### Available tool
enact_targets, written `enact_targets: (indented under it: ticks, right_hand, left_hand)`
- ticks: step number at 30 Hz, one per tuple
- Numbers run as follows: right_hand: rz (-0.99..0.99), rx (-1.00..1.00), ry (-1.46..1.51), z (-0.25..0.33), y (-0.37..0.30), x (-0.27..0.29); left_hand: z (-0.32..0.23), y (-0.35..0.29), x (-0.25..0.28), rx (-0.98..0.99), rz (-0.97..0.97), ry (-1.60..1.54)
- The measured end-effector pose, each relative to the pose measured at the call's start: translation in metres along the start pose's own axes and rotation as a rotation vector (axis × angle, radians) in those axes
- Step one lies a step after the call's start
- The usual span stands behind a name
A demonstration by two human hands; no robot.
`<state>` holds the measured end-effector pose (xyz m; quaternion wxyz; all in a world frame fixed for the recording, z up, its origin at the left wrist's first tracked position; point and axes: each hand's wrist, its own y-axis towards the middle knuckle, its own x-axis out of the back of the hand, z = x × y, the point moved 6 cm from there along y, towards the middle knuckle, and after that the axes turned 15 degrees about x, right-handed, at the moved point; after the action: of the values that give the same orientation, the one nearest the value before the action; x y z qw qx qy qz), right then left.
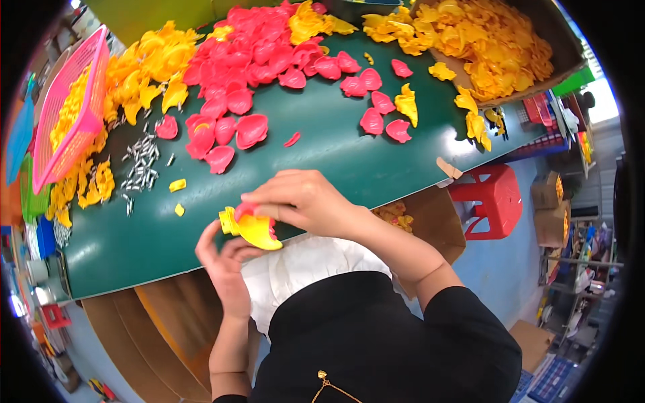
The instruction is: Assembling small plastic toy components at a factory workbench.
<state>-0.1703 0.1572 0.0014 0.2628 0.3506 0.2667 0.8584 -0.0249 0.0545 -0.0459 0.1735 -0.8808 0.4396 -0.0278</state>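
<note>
Over the near edge of the table, I hold a curved, pointed yellow plastic part [259,232] with a pink piece [246,209] set in it and a square yellow end on its left. My right hand [302,200] grips it from above, with the fingertips on the pink piece. From below and left, my left hand [223,267] has its fingers bent against the yellow part. Where its fingertips touch is partly hidden. Two small yellow pieces [177,185] lie on the table just beyond my hands.
The green table [302,144] bears a heap of pink shells [252,50], yellow parts [158,54] and small metal pins [142,161]. A pink basket [101,80] stands left, a cardboard box of yellow parts [500,50] far right. A red stool [494,201] is beside the table.
</note>
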Motion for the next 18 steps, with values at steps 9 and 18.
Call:
enact_targets:
  ticks: [9,18]
  right_hand:
    - [-0.16,-0.329,-0.19,-0.061,0.005,0.149]
    - [0.037,-0.584,-1.194,-0.209,0.023,0.247]
  left_hand:
    - [0.001,0.017,-0.065,0.651,0.961,-0.854]
    - [0.0,0.031,-0.083,0.59,0.898,-0.896]
